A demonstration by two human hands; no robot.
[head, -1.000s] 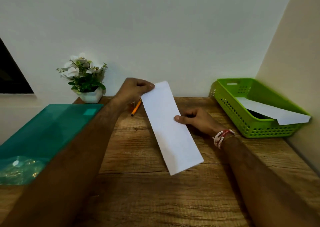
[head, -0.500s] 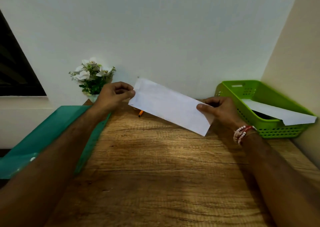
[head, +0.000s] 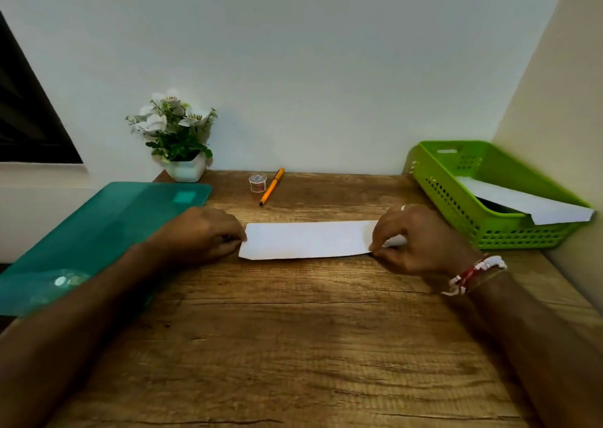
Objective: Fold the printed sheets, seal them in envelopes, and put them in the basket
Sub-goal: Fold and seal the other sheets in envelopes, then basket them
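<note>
Head view showed the left hand (head: 202, 235) and right hand (head: 421, 241), apart, pinching opposite ends of a long white folded sheet (head: 306, 240) lying on the wooden table (head: 293, 329), apparently not yet enveloped, with one white paper piece (head: 528, 204) already in the green perforated plastic basket (head: 456, 205).

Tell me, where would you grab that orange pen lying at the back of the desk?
Probably the lower half of the orange pen, pinched across the barrel from above. It lies flat and slanted on the desk, and the small tape roll sits close on its left by the upper end.

Wooden desk (head: 293, 346); pale walls (head: 310, 52); dark window (head: 29, 117).
</note>
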